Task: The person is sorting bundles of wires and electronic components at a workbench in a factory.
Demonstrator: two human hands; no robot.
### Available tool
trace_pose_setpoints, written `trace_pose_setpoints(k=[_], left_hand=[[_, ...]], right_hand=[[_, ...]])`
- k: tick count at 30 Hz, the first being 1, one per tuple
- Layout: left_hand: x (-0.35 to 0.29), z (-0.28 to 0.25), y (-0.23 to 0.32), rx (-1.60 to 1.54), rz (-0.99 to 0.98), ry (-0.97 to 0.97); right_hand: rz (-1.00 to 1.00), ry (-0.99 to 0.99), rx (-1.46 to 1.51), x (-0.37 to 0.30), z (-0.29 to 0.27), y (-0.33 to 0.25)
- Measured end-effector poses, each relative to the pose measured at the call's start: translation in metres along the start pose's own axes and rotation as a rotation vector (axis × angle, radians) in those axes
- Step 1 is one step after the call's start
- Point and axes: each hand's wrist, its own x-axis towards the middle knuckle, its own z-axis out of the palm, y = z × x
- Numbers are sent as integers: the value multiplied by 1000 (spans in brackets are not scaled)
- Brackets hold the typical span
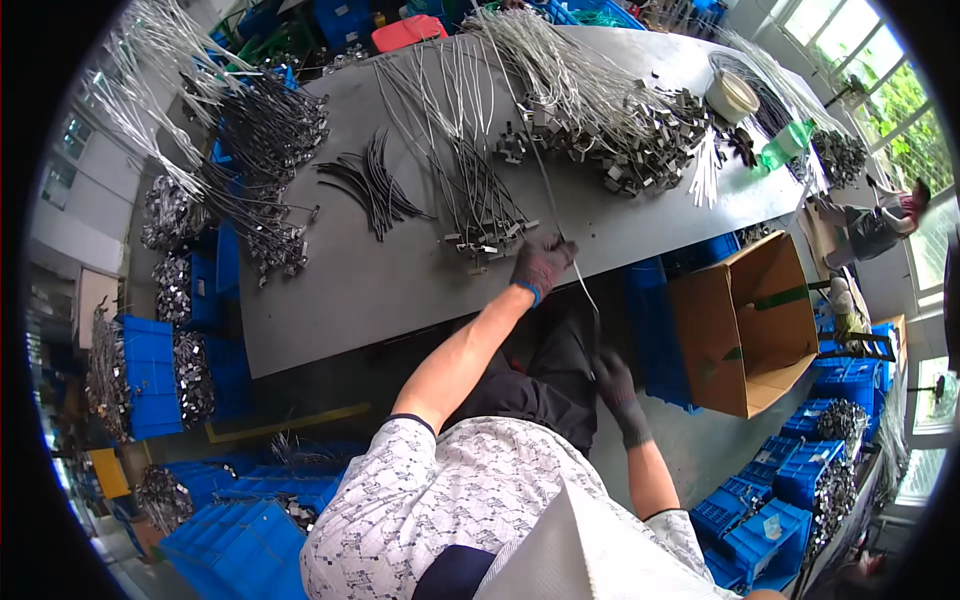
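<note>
A long thin silvery cable [585, 287] runs from the far side of the metal table over its front edge toward my lap. My left hand [543, 264], in a dark glove with a blue cuff, is closed on the cable at the table edge. Lower and to the right, my gloved right hand [618, 388] closes around the black sleeve [597, 335] at the cable's near end; its fingertips are partly hidden. Just left of my left hand lie several cables with black sleeves and metal end pieces [487, 240]. Loose black tubes [378, 190] rest farther left.
A heap of cables with metal blocks [640, 140] covers the table's [310, 320] far right, near a white bowl [733, 97] and a green bottle [786, 146]. An open cardboard box [745, 325] stands right of my legs. Blue crates [150, 375] flank both sides.
</note>
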Motion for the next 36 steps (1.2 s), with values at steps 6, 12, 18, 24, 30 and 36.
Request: trace_pose_setpoints(k=[6,12,18,24,30,36], left_hand=[[-38,-9,-12,243,191,-21],[-18,-37,-36,146,101,-101],[28,-77,-65,-28,-289,-289],[30,-123,0,-428,-724,-282],[41,-145,-46,-702,-664,-333],[43,-164,36,-294,-803,-245]], right_hand=[[-631,232,-150,117,45,-62],[-673,211,-142,152,76,-57],[-346,-89,525,178,99,-125],[38,163,531,245,56,-146],[-97,403,153,360,42,-145],[330,1,837,413,28,-177]])
